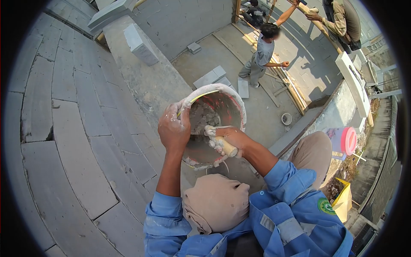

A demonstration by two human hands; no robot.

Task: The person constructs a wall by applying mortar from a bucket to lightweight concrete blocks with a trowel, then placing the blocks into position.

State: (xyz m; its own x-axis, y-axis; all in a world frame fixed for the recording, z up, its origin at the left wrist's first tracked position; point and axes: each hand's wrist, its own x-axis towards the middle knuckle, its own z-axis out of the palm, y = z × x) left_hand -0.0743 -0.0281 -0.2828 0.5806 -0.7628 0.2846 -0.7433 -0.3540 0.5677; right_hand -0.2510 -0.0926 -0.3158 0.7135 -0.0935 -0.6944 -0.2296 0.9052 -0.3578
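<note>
A mortar-smeared bucket (pixel 242 112) stands tilted in front of me, with grey wet mortar (pixel 201 116) inside. My left hand (pixel 174 128) grips its left rim, fingers curled over the edge. In my right hand (pixel 229 139) is the pale, thick handle of a trowel (pixel 226 147), held inside the bucket's mouth. The trowel's blade is mostly hidden by my hand and the mortar. Both hands are coated with grey residue. The bucket's wire handle hangs at the near side.
A grey block wall (pixel 81 158) rises on my left. One loose block (pixel 140 45) sits on the concrete ledge (pixel 124 64). Below, several blocks (pixel 209 79) lie on the floor near a person (pixel 262 53); another person (pixel 344 23) is at upper right. A pink-lidded container (pixel 342 139) stands right.
</note>
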